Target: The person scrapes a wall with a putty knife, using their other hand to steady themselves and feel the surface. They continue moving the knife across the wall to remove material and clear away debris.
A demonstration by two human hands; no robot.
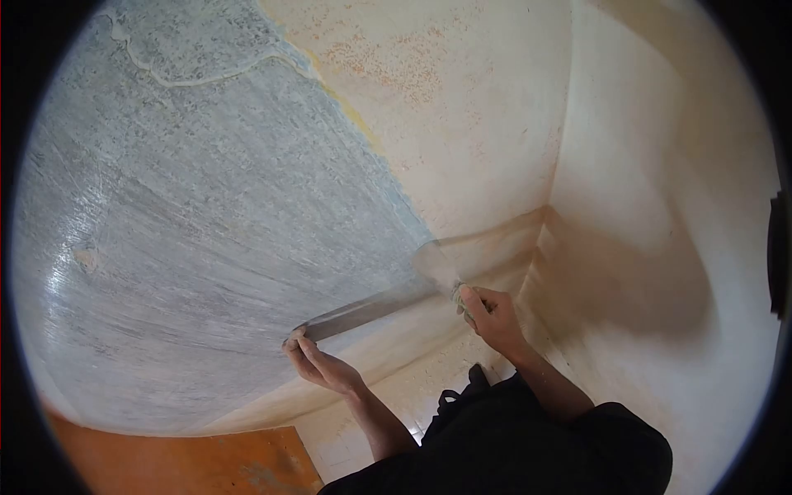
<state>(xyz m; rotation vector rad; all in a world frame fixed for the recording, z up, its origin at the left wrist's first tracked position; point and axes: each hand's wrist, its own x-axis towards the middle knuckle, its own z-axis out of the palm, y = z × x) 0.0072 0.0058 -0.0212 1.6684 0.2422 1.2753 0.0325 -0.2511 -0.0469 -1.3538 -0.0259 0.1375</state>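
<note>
My right hand (493, 318) is closed round the green-wrapped handle of a putty knife (437, 262), whose wide blade is blurred by motion. That blade overlaps the lower right border of the grey coated part of the wall (223, 190). To the left and lower, my left hand (326, 363) pinches the near end of a long, flat, dark blade (363, 315) between thumb and fingers. The long blade slants up to the right across the wall's lower part, and its far end fades out close to the putty knife.
Bare cream wall (462, 124) with reddish specks adjoins the grey area and meets another wall (643, 247) at a corner. Shadows fall across both. Below are a light tiled floor (338, 437) and an orange surface (190, 466). A dark object (777, 256) sits at the right edge.
</note>
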